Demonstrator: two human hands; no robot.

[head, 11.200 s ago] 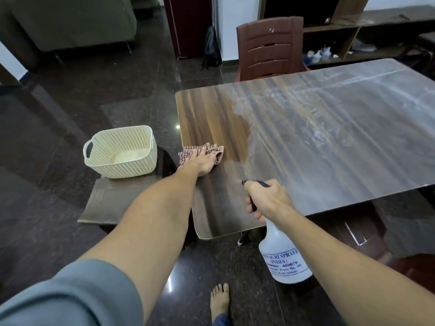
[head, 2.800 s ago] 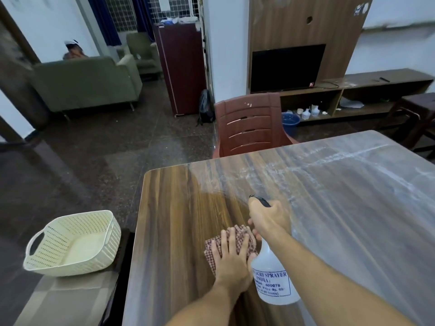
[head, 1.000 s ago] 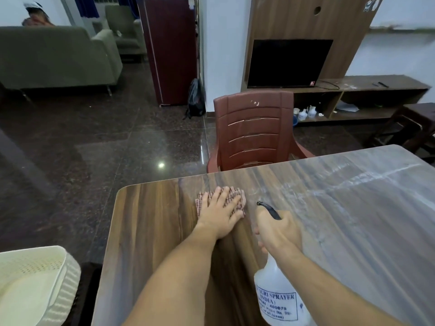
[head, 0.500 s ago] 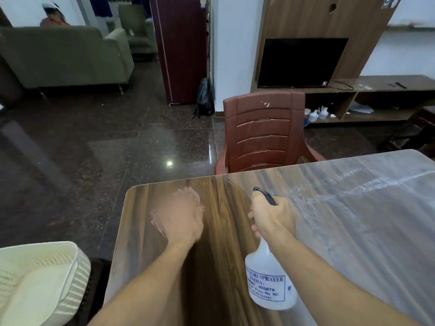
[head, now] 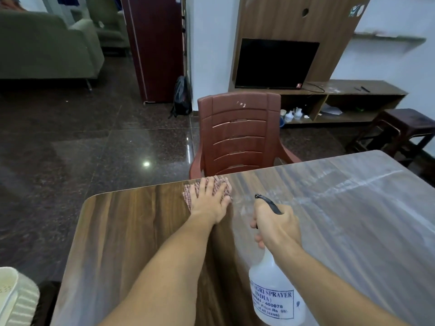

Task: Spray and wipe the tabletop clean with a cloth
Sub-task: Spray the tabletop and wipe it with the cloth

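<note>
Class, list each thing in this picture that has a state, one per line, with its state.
Cloth: flat under left hand, at the table's far edge.
Spray bottle: gripped by right hand, upright.
Tabletop: hazy right, clear left.
Television: screen dark.
Chair: unoccupied.

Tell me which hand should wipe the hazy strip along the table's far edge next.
Left. The left hand already presses the cloth flat at the far edge, beside the haze. The right hand is occupied gripping the spray bottle.
</note>
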